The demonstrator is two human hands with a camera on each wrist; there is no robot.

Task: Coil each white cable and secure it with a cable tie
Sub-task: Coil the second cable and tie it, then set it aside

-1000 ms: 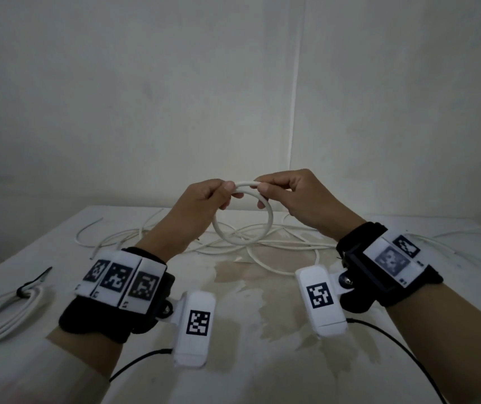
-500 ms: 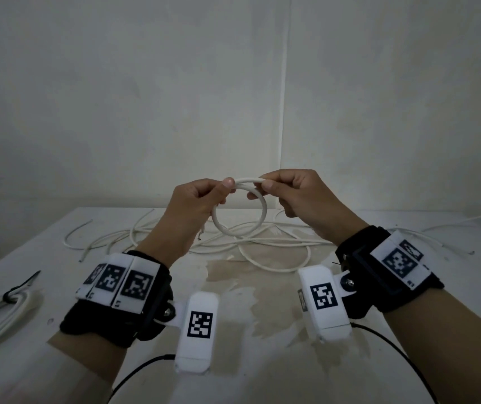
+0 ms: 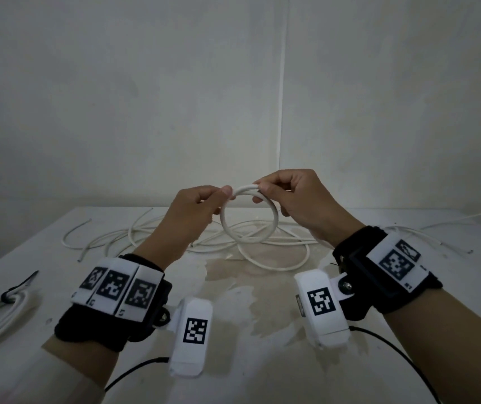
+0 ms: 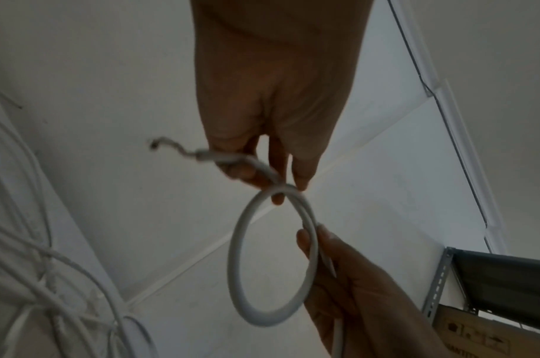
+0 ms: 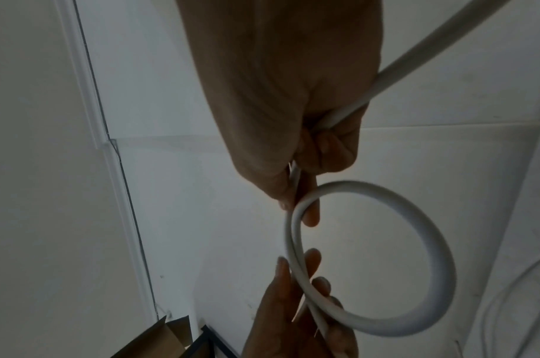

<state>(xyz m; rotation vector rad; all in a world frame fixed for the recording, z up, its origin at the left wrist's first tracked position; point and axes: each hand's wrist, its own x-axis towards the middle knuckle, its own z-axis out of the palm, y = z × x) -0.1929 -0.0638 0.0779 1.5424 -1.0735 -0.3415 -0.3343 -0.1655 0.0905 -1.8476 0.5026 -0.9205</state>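
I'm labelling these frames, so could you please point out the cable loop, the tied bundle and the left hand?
cable loop (image 3: 276, 221), head view, right arc.
tied bundle (image 3: 14, 309), head view, white strands.
left hand (image 3: 188, 211), head view, back of hand.

A smooth, matt white plastic-sheathed cable forms a loop, its frayed end looking rough. The table has a matt white surface with worn, brownish stained patches. Black cloth wrist straps carry smooth white plastic casings with printed black-and-white paper-like markers. A brown cardboard box looks dull, beside perforated grey metal shelving.
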